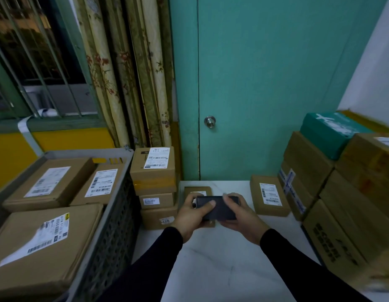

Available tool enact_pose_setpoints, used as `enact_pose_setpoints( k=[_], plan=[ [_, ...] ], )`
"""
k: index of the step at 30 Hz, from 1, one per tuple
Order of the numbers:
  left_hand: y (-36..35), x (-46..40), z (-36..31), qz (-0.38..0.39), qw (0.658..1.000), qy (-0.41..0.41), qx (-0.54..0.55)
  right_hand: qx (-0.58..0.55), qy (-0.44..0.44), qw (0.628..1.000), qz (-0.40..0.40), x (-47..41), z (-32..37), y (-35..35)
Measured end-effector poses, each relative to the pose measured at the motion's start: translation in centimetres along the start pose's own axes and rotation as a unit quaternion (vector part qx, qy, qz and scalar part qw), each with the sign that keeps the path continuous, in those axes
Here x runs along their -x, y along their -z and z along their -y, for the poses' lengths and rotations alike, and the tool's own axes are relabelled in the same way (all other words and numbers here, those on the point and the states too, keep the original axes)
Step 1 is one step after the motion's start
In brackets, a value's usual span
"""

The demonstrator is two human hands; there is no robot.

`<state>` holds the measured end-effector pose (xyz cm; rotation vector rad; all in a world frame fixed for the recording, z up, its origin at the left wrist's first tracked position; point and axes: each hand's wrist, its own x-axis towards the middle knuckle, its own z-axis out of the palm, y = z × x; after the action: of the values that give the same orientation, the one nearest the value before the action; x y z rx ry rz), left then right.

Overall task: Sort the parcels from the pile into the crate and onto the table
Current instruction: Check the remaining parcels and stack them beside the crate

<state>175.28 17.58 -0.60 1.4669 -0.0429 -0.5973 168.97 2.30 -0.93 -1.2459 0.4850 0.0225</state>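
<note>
Both hands meet at lower centre of the frame, over a white marble-patterned table (222, 264). Left hand (190, 216) and right hand (240, 216) together hold a small black box (217, 209): left thumb lies across its top near the left end, left fingers curl under it; right fingers wrap over the right end, palm beneath. Box held roughly level, long side running left to right. Directly behind and partly under the black box, a small brown parcel (197, 190) lies flat on the table; contact between the two cannot be determined. To its right, a labelled flat parcel (268, 195) rests on the table, label up. At the right edge of the frame, a pile of brown cartons (341, 203) stands stacked, with a teal box (328, 136) on top. Lower left of the frame: a grey perforated crate (115, 225) containing three labelled parcels (47, 184), all lying flat with labels up. Between crate and table, centre left, a stack of three brown boxes (155, 186), the top one bearing a white shipping label. Upper centre: a teal door (265, 83) with a round metal knob (209, 121). Upper left: a barred window (36, 57) and floral curtains (128, 73). Dark sleeves (298, 258) cover both forearms.
</note>
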Motion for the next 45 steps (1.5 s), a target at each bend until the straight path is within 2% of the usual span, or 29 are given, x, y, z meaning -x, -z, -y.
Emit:
enact_pose_setpoints(
  k=[7,11,15,24,34,39,42,45],
  plan=[
    [-0.4,0.0,-0.9,-0.012,0.994,0.073,0.085,-0.056,-0.005,0.998,-0.002,-0.3,0.6,0.3],
    [0.4,0.5,-1.0,0.028,0.991,0.086,0.100,-0.081,-0.023,0.996,0.012,-0.2,0.2,1.2],
    [0.6,0.5,-0.8,0.047,0.992,0.084,0.079,-0.012,-0.018,0.999,0.045,0.1,-0.3,1.2],
    [0.0,0.5,0.4,0.003,0.999,0.033,-0.002,0.019,0.018,0.999,0.036,0.4,-0.7,0.5],
    [0.3,0.7,0.9,0.001,0.999,0.016,-0.036,0.022,0.033,0.999,0.031,0.5,-1.1,0.4],
    [0.8,0.5,0.6,0.031,0.998,0.055,0.004,0.013,0.011,0.999,0.048,0.6,-1.6,0.9],
    [0.9,0.3,-0.2,-0.001,0.999,0.035,0.038,0.024,-0.008,0.997,0.069,0.6,-1.5,1.1],
    [1.2,0.0,-1.3,-0.013,0.999,0.013,0.040,0.080,-0.028,0.990,0.110,0.5,-1.2,1.1]
  ],
)
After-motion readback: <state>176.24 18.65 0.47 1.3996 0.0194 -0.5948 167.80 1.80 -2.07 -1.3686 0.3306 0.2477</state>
